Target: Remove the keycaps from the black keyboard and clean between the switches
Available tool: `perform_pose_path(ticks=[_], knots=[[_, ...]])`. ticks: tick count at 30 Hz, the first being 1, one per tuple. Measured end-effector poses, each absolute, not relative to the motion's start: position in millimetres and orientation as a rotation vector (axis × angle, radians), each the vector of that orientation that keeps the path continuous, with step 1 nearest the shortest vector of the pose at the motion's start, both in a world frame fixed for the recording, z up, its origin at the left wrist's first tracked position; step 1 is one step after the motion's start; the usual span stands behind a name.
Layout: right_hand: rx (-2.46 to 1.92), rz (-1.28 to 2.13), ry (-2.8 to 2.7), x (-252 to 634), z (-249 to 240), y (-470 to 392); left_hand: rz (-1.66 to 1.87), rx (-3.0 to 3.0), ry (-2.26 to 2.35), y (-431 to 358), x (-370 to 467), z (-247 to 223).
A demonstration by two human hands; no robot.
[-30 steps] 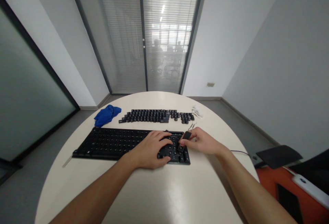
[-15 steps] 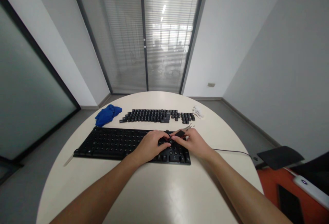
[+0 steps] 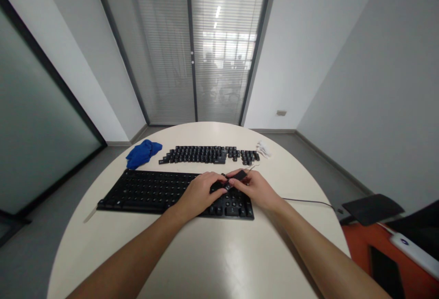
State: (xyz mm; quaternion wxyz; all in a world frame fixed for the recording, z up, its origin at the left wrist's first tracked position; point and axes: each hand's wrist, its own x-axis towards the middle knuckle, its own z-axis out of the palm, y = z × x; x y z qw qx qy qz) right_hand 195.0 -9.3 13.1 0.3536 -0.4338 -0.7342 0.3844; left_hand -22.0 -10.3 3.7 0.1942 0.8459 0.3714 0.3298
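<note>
A black keyboard (image 3: pixel 151 193) lies across the table, most of its left and middle part stripped of keycaps; some caps still sit at its right end. Over that right end my two hands meet. My left hand (image 3: pixel 200 194) is closed, with thumb and forefinger pinching a small dark keycap (image 3: pixel 227 185). My right hand (image 3: pixel 257 189) is closed around a keycap puller with a black handle (image 3: pixel 241 175), its thin wire ends (image 3: pixel 254 167) pointing up and to the right. My right thumb and fingertips are close to the same keycap, and fingers partly hide it.
Behind the keyboard, loose black keycaps (image 3: pixel 199 154) stand in rows. A blue cloth (image 3: pixel 143 152) lies at the back left, a crumpled white tissue (image 3: pixel 263 148) at the back right. A pale thin stick (image 3: pixel 90 215) is by the keyboard's left corner. A cable (image 3: pixel 308 201) runs off right.
The puller's black handle has tilted and shifted slightly up and right in my right hand. More of the small keycap shows between my fingertips. Both hands stay over the keyboard's right end.
</note>
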Motion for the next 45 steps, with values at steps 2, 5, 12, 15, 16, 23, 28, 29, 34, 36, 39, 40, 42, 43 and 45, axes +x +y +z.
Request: perform_pose_path(ticks=[2, 5, 12, 15, 16, 23, 28, 29, 34, 36, 39, 40, 42, 43, 45], knots=[[-1.128, 1.005, -1.877, 195, 11, -9, 0.932, 2.446, 1.030, -12, -21, 6], [-1.126, 1.056, -1.832, 195, 9, -8, 0.948, 2.547, 0.995, -14, -21, 8], [-1.053, 1.200, -1.747, 196, 9, -9, 0.951, 2.636, 0.980, -14, -22, 8], [-1.041, 1.236, -1.724, 197, 12, -8, 0.962, 2.636, 0.981, -14, -21, 8], [-1.048, 1.244, -1.714, 197, 12, -8, 0.960, 2.637, 0.980, -14, -21, 8], [-1.052, 1.204, -1.772, 198, 14, -8, 0.876, 2.706, 0.990, -15, -22, 7], [-1.095, 1.116, -1.904, 198, 18, -11, 0.844, 2.739, 0.956, -14, -23, 7], [-1.093, 1.111, -1.911, 198, 19, -11, 0.840, 2.736, 0.954, -14, -23, 7], [-1.075, 1.125, -1.903, 197, 20, -11, 0.867, 2.725, 0.946, -15, -23, 6], [-1.063, 1.122, -1.908, 196, 19, -10, 0.857, 2.728, 0.923, -15, -23, 7], [-1.039, 1.128, -1.894, 194, 16, -9, 0.854, 2.708, 0.895, -16, -23, 9], [-1.034, 1.127, -1.885, 195, 15, -9, 0.866, 2.686, 0.895, -16, -23, 10], [-1.038, 1.083, -1.868, 196, 14, -9, 0.898, 2.621, 0.914, -16, -22, 10], [-1.050, 1.038, -1.865, 197, 14, -9, 0.914, 2.584, 0.924, -16, -22, 9], [-1.099, 0.915, -1.870, 200, 15, -9, 0.942, 2.512, 0.950, -15, -23, 8]])
